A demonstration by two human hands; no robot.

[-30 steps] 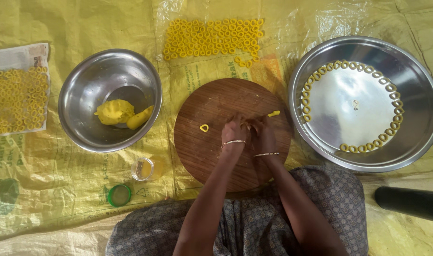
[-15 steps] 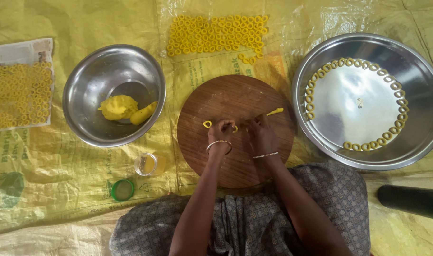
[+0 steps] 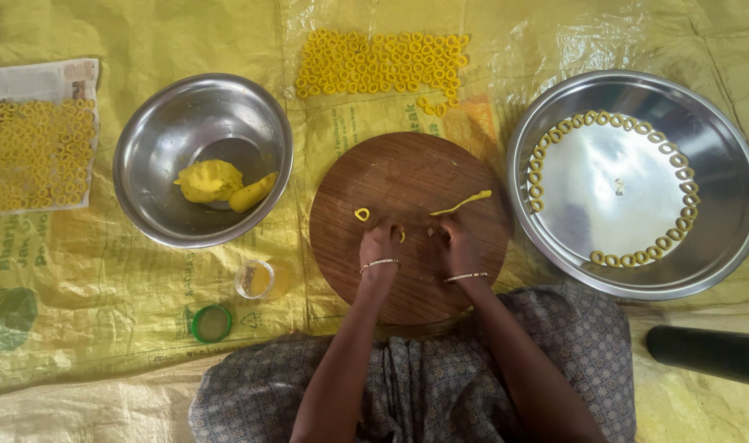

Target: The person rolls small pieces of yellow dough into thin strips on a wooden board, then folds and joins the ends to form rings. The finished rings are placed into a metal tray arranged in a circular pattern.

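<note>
Under the left hand (image 3: 380,244) lies a matt wooden board (image 3: 407,176), flanked by glossy, seemingly steel bowl (image 3: 186,123) and tray (image 3: 719,148).

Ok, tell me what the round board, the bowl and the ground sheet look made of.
Round board: looks like wood, matte brown with visible grain streaks.
Bowl: seems to be steel or similar metal, shiny grey with soft reflections.
Ground sheet: probably woven plastic sacking, yellow, creased and slightly glossy, with a clear film over part.

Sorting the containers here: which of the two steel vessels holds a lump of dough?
The deep steel bowl on the left; the wide steel tray holds only small rings.
</note>
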